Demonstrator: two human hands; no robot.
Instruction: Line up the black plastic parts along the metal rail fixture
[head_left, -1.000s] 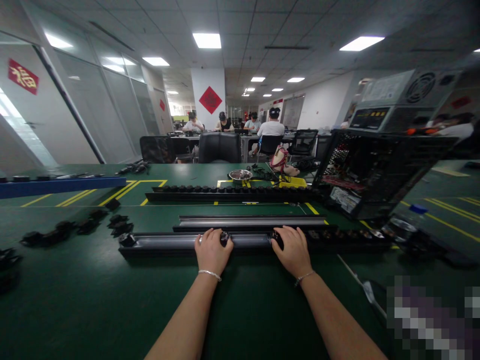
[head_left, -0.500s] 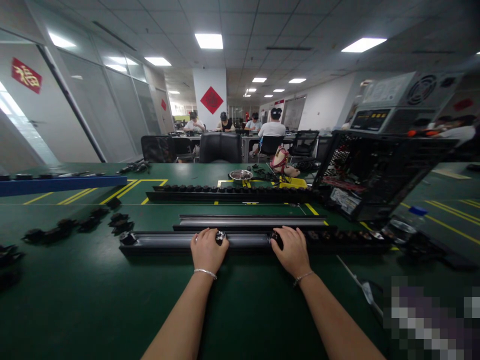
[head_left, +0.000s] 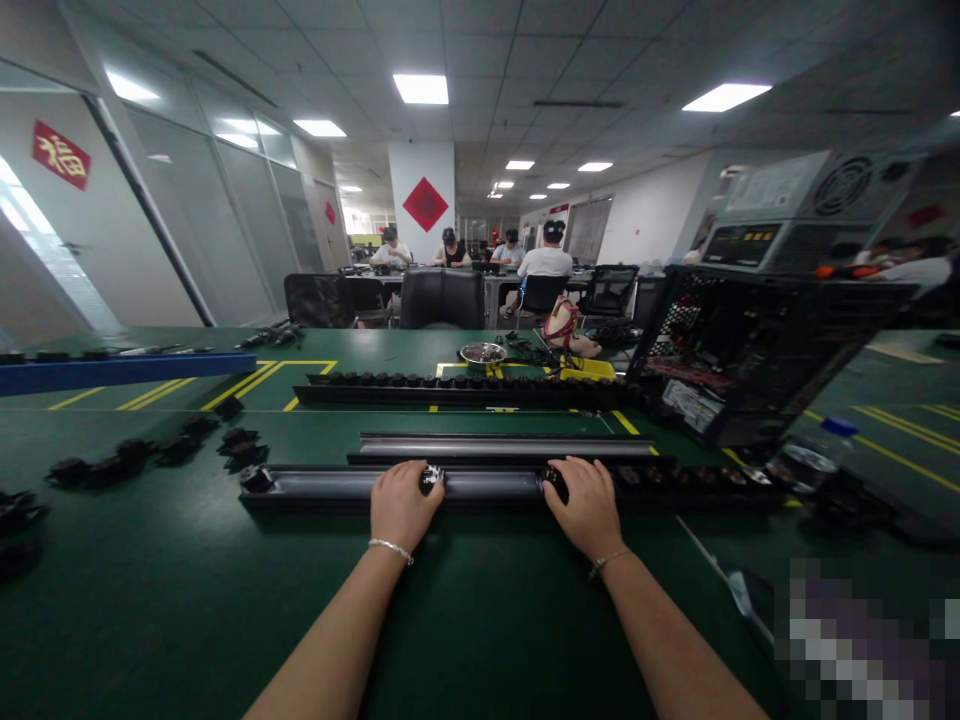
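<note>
A long black channel rail (head_left: 330, 487) lies across the green table in front of me. My left hand (head_left: 401, 505) is closed on a small black part (head_left: 430, 478) sitting in the rail's groove. My right hand (head_left: 589, 505) is closed on another small black part (head_left: 553, 480) at the start of a row of such parts (head_left: 675, 476) filling the rail's right stretch. One more part (head_left: 256, 478) sits at the rail's left end. Behind it lies a second, bare rail (head_left: 502, 445).
A third rail (head_left: 457, 388) lined with parts lies farther back. Loose black parts (head_left: 150, 450) are scattered at the left. An open computer case (head_left: 750, 350) stands at the right, with a metal bowl (head_left: 482, 352) behind. Several people sit at far desks.
My left hand has slid leftward along the rail with its small part. My right hand has stayed put.
</note>
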